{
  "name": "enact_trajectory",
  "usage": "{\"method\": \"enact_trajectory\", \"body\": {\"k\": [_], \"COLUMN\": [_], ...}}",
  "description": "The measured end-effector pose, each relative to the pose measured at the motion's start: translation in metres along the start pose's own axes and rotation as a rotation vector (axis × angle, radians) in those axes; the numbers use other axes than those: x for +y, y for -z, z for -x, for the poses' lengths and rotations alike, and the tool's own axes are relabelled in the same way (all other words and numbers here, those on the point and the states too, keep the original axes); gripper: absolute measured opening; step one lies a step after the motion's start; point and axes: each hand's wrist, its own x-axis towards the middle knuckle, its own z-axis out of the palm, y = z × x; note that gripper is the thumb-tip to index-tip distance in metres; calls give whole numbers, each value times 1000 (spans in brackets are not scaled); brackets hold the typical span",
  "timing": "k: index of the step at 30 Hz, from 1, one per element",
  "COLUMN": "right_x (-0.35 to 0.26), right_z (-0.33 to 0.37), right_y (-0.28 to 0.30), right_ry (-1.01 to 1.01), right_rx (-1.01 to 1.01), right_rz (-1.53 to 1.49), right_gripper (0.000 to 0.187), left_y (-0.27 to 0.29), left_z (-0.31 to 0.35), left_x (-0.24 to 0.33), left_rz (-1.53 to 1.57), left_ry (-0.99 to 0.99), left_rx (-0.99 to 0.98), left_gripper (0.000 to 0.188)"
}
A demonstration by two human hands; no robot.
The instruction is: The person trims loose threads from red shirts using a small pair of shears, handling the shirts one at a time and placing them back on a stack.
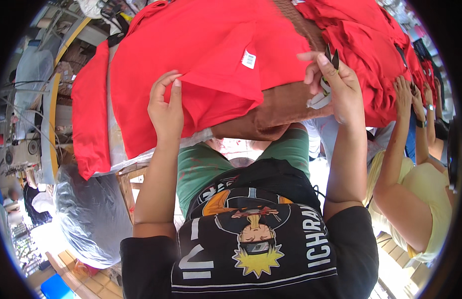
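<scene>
A red garment (211, 45) lies spread over the table in front of me, with a small white label (249, 60) on it. At its near side my left hand (166, 102) pinches an edge of the red fabric between thumb and fingers, and the cloth is drawn into a raised fold there. My right hand (343, 87) is held up to the right of the label, closed around small thread snips (334, 57). Their dark blades point upward, and a pale loop hangs below the palm. My fingers partly hide the handle.
Brown cloth (285, 107) covers the table's near edge. Crumpled red garments (355, 45) are heaped at the right, where another person's hands (403, 97) touch them. A folded red piece (91, 114) hangs at the left, above a large plastic-wrapped bundle (91, 214).
</scene>
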Motion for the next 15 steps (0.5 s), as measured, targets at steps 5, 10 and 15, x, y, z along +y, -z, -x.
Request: {"method": "enact_trajectory", "body": {"k": [5, 10, 15], "right_x": [9, 10, 4], "right_z": [1, -7, -10], "right_y": [-37, -69, -67], "right_ry": [-73, 79, 125], "right_rx": [-66, -240, -79], "right_rz": [-141, -65, -117], "right_gripper": [42, 46, 58], "left_y": [-4, -47, -47], "left_z": [19, 41, 51], "left_x": [19, 78, 91], "left_rz": [148, 731, 730], "left_ry": [71, 305, 535], "left_rx": [-181, -661, -1012], "left_gripper": [22, 40, 25]}}
